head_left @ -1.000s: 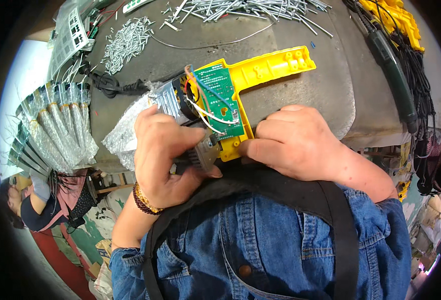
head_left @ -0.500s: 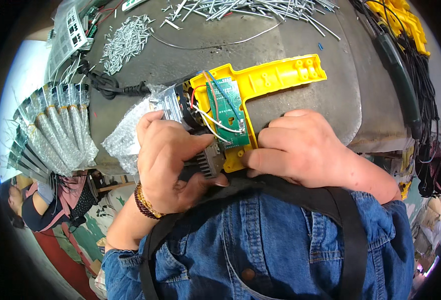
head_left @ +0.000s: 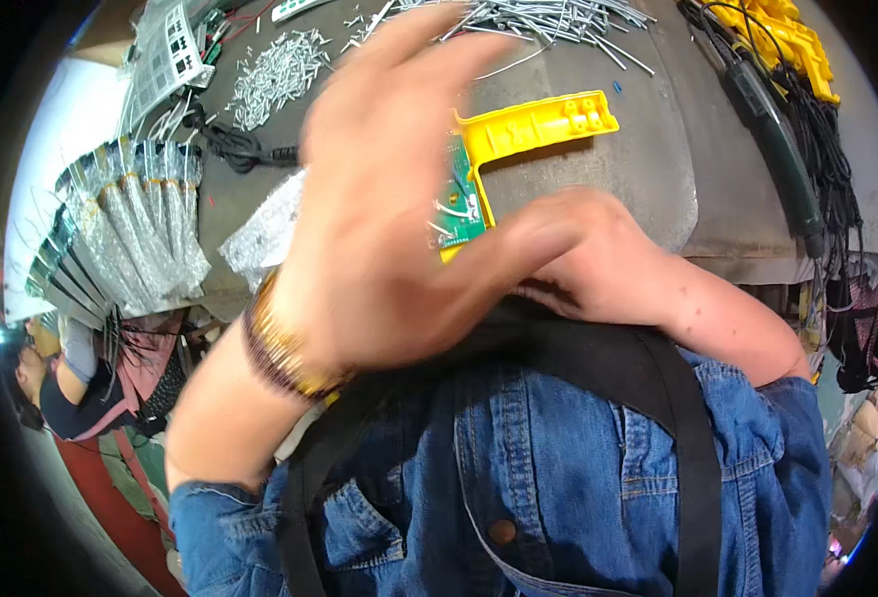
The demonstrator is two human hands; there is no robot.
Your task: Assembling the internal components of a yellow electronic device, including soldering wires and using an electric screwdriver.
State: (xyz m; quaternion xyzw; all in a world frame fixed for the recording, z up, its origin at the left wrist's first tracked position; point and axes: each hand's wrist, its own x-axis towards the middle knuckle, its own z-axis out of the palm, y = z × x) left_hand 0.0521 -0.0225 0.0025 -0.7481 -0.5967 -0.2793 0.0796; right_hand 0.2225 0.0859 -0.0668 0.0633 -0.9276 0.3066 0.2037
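My left hand [head_left: 389, 189] is raised over the work, blurred by motion, its fingers stretched toward the long screws and the thumb spread to the right. Beneath it lies a yellow plastic housing half [head_left: 539, 126], handle pointing right, with a green circuit board [head_left: 464, 214] and white wires inside. The hand covers the left part of the housing. My right hand [head_left: 598, 254] is curled closed by the housing's near end; its fingertips are partly hidden behind my left thumb, so what they hold cannot be seen. Bubble wrap [head_left: 265, 229] shows left of my left hand.
Small screws [head_left: 278, 80] and long screws [head_left: 568, 18] lie in piles at the back. A black cable [head_left: 235, 149] and bubble-wrapped parts [head_left: 145, 229] are at left. A dark handheld tool [head_left: 772, 139] and yellow housings [head_left: 782, 40] stand at right. Another person [head_left: 86, 383] sits far left.
My left hand has let go of the finned metal part beside the board and swung up over the housing, fingers now extended. My right hand stays near the housing's close end.
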